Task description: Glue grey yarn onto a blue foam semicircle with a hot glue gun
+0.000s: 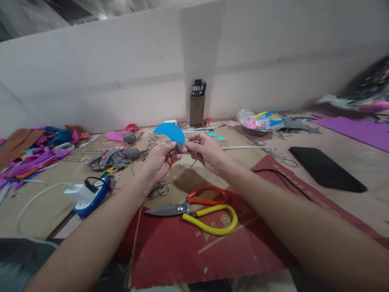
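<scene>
My left hand (160, 159) and my right hand (206, 151) meet above the worktop, both pinched closed on the lower tip of a blue semicircular paper piece (169, 132), where a small grey wrapped part shows between the fingertips. A thin grey yarn strand hangs from the hands toward a loose tangle (158, 189) on the cardboard. Scissors with red and yellow loop handles (200, 211) lie just below the hands on red cardboard (188, 247).
A brown bottle (197, 103) stands by the back wall. Grey yarn balls (130, 146) and felt scraps lie at left, with purple and pink scraps (33, 156) beyond. A blue-white device with cable (89, 194), a black flat pad (326, 169), a metal bowl with plastic (258, 121) and purple sheet (358, 132) surround.
</scene>
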`<action>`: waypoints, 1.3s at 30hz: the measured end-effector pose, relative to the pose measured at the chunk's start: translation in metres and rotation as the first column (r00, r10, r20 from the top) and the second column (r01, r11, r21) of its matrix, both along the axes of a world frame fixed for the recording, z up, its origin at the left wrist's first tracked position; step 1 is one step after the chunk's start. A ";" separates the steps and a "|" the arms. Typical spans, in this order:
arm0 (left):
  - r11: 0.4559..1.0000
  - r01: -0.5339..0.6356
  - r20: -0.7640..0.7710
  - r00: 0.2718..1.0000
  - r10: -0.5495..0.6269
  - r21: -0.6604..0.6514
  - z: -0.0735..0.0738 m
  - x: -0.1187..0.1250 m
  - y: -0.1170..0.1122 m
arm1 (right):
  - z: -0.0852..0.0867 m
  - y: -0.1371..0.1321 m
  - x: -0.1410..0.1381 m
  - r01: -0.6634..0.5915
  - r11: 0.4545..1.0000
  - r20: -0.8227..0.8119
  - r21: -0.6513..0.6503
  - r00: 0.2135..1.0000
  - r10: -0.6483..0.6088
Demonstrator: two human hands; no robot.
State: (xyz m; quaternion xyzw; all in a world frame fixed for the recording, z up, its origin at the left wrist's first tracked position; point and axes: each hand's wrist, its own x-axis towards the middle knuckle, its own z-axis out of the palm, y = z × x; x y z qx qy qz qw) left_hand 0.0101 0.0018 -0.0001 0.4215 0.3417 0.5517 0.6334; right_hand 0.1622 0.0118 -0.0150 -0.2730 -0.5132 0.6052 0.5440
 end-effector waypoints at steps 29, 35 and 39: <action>0.974 0.215 -0.035 0.976 -0.213 0.065 -0.007 -0.006 0.001 | 0.007 -0.014 -0.007 -0.014 0.999 -0.107 0.041 0.994 0.019; 0.989 0.130 -0.030 0.991 -0.132 -0.070 -0.015 -0.008 0.008 | 0.001 -0.004 -0.005 0.099 0.991 -0.077 -0.088 0.991 -0.106; 0.991 0.130 -0.009 0.991 -0.130 -0.038 -0.016 -0.011 0.010 | 0.001 -0.002 -0.003 0.117 0.987 -0.073 -0.108 0.990 -0.125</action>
